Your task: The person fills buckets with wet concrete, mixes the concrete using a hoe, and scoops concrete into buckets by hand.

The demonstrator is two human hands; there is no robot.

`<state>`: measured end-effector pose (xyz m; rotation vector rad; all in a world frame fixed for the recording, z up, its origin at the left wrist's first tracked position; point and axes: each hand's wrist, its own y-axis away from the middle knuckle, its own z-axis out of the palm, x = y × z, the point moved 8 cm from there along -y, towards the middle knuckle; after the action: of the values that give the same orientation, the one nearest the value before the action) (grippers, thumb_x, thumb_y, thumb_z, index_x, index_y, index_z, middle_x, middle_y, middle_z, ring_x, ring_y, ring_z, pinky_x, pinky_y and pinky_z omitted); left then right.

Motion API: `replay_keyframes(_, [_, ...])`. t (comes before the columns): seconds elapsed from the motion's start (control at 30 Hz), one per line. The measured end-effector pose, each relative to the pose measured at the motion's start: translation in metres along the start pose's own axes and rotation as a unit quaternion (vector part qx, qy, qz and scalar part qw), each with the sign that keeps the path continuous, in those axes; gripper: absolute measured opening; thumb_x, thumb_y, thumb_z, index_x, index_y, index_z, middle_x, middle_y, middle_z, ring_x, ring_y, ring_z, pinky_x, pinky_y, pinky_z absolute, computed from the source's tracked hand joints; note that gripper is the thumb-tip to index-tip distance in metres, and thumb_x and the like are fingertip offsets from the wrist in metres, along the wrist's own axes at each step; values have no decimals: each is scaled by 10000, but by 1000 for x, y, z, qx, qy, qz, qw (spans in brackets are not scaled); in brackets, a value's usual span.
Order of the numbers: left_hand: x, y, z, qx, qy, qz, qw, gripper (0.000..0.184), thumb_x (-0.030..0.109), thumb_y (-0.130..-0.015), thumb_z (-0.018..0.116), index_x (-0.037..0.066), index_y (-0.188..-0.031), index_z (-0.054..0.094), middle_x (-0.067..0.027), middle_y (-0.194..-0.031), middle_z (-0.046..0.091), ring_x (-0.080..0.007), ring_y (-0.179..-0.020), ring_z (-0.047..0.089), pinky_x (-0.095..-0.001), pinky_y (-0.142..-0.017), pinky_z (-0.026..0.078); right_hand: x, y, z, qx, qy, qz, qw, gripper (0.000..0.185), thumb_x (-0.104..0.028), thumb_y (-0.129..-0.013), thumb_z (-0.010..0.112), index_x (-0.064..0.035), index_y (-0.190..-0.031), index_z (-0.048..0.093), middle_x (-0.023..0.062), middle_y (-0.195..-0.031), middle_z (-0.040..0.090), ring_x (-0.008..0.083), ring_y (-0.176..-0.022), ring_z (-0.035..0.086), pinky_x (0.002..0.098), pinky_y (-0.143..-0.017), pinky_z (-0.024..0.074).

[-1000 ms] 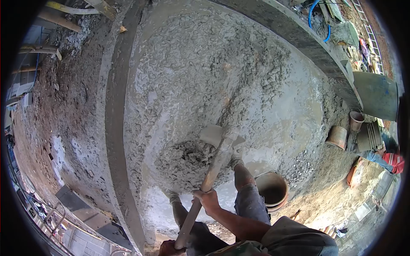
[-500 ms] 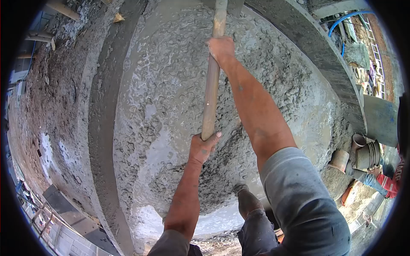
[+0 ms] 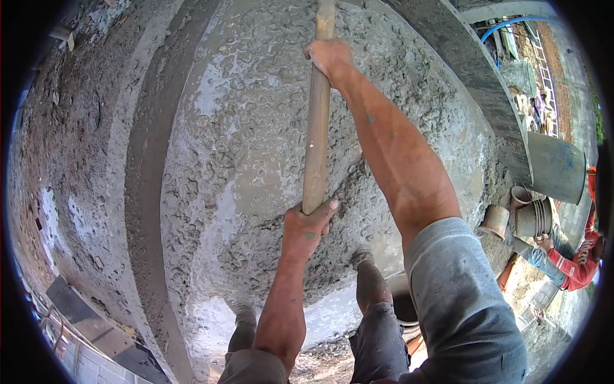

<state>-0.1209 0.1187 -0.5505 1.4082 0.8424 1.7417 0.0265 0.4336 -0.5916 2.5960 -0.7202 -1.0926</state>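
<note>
A long wooden tool handle runs up the middle of the view, and whatever is on its far end lies outside the top of the picture. My right hand is wrapped round it high up. Lower down, my left hand closes round the near end, with its thumb pointing to the right. Beneath the handle spreads wet, lumpy concrete, with thin grey water pooled on parts of it. My feet stand in the mix near the bottom, and mud coats my lower legs.
A form board bounds the concrete on the left, and another board on the upper right. Stacked buckets and a grey drum stand at the right. Beside them is a person in a red top.
Both hands keep their grip on the handle, and the upper hand sits slightly higher in view. The view has shifted, bringing my other leg and more of the person in red into sight.
</note>
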Motion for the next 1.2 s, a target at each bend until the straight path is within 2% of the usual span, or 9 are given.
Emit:
replay_keyframes(0.07, [6, 34, -25, 15, -51, 36, 998, 397, 348, -759, 747, -8, -661, 601, -26, -542, 550, -109, -458, 481, -294, -441, 385, -9, 57, -4, -49, -66, 67, 994, 320, -177, -768, 564, 101, -913, 628, 223, -874, 661, 290, -790, 675, 372, -687, 534])
replay_keyframes(0.2, [-67, 129, -46, 29, -141, 9, 989, 362, 320, -756, 740, -8, -670, 612, -34, -537, 553, -100, -479, 495, -303, -460, 403, 29, 174, 10, -160, -66, 47, 984, 244, -134, -799, 534, 83, -733, 624, 170, -699, 632, 262, -583, 647, 376, -560, 533])
replay_keyframes(0.4, [-163, 263, -71, 50, -257, -106, 959, 417, 422, -723, 728, 10, -749, 668, -89, -537, 591, -179, -487, 572, -341, -512, 440, 111, 340, 36, -212, -294, 250, 898, 171, -94, -797, 542, 24, -703, 621, 124, -612, 571, 222, -502, 601, 358, -456, 515])
replay_keyframes(0.67, [-401, 396, -29, -187, -489, -292, 800, 610, 587, -682, 674, 66, -997, 651, -153, -968, 671, -307, -926, 639, -398, -807, 481, 242, 580, 0, -209, -278, 449, 823, 122, -80, -697, 645, 15, -688, 568, 59, -577, 551, 162, -477, 562, 307, -452, 470])
replay_keyframes(0.83, [-313, 283, 20, -67, -354, -258, 897, 501, 442, -638, 760, 55, -937, 652, -179, -874, 670, -298, -860, 648, -404, -755, 505, 203, 455, -83, -137, -296, 311, 893, 168, -74, -692, 655, 15, -787, 549, 45, -601, 563, 143, -510, 570, 284, -491, 464])
replay_keyframes(0.87, [-262, 232, 38, -48, -404, -98, 908, 410, 380, -648, 756, 53, -884, 677, -168, -831, 677, -312, -812, 656, -421, -734, 511, 158, 399, -116, -108, -313, 248, 910, 170, -66, -726, 679, 30, -771, 546, 74, -663, 576, 159, -537, 585, 292, -500, 484])
replay_keyframes(1.03, [-8, 16, 112, -53, -368, 143, 917, 514, 537, -628, 754, 61, -807, 677, -159, -761, 667, -296, -737, 663, -386, -675, 520, -4, 149, -227, 38, -347, -58, 935, 201, -133, -764, 620, 51, -806, 553, 67, -601, 538, 161, -461, 549, 283, -437, 456])
replay_keyframes(1.1, [50, -46, 112, 14, -340, 231, 911, 451, 440, -662, 792, 16, -717, 646, -109, -632, 636, -199, -601, 638, -337, -582, 504, -17, 64, -214, 38, -357, -71, 931, 200, -121, -756, 604, 67, -808, 562, 81, -599, 538, 173, -450, 539, 303, -431, 458])
replay_keyframes(1.2, [-8, -100, 115, -1, -232, 81, 969, 518, 545, -648, 753, 36, -706, 672, -107, -579, 624, -246, -562, 637, -361, -569, 506, 67, -35, -123, 8, -287, 55, 956, 211, -95, -736, 614, 85, -833, 566, 102, -609, 535, 192, -453, 533, 334, -429, 471])
